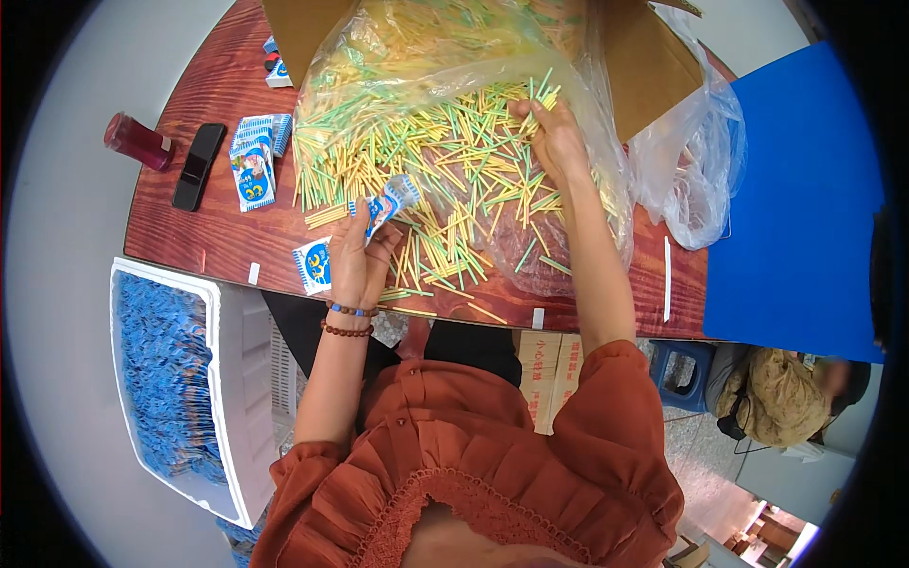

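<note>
My left hand (358,263) is closed on a small blue-and-white printed packet (390,201), held over the near left side of a loose heap of thin yellow and green sticks (454,156). Another such packet (312,265) lies on the table beside that hand's wrist. Further right, my right hand (562,142) pinches a few sticks (543,93) that point up from its fingers. The heap spills out of a large clear plastic bag (426,76), and the bag's film runs under and around my right forearm. Whether anything is inside the held packet cannot be seen.
A stack of packets (254,170), a black phone (199,167) and a red jar (139,142) stand left. Beyond the heap is a cardboard box (653,71). A white foam box (222,379) full of blue packets sits lower left; a crumpled plastic bag (691,161) and blue panel (795,208) are right.
</note>
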{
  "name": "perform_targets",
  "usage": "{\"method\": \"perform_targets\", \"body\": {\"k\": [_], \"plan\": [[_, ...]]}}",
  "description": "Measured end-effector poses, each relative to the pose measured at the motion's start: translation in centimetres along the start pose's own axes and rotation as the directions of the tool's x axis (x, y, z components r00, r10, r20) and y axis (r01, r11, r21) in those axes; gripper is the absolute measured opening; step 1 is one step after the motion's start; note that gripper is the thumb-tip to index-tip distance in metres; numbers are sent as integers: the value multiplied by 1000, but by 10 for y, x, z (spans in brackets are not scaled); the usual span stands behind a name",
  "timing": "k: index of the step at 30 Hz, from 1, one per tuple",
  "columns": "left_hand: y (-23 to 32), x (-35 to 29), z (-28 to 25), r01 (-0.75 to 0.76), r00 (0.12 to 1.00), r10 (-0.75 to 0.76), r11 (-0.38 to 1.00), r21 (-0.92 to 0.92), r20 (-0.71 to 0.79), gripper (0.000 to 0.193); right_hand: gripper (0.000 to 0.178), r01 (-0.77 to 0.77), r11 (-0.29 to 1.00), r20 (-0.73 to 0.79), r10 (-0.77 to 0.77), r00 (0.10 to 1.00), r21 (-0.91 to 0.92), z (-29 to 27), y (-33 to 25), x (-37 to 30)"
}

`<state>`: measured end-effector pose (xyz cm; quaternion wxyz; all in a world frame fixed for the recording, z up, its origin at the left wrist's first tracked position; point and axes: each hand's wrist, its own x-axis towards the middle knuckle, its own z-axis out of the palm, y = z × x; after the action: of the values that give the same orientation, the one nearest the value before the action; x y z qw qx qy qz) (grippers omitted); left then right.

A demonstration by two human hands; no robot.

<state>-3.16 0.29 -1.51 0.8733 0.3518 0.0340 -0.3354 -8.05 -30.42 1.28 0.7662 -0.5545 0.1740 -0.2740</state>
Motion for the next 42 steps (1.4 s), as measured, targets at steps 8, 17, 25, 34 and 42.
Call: {"method": "perform_targets", "body": {"k": [8,17,25,34,42], "plan": [[-17,10,33,124,988,-84,937,-328,132,32,18,-116,844,100,74,992,523,90,12,-74],[-16,7,45,156,987,-127,897,-413,99,36,22,78,988,41,-73,997,-137,129,43,-106],[3,-4,39,-114,993,118,983,-144,21,30,35,452,888,84,-459,885,88,160,-13,-110],[4,-2,31,-135,988,147,968,-211,44,28,37,478,865,141,-460,877,-151,182,15,-122],[4,3,28,-150,984,169,951,-270,50,28,45,344,939,226,-333,915,-9,173,26,-119]]}}
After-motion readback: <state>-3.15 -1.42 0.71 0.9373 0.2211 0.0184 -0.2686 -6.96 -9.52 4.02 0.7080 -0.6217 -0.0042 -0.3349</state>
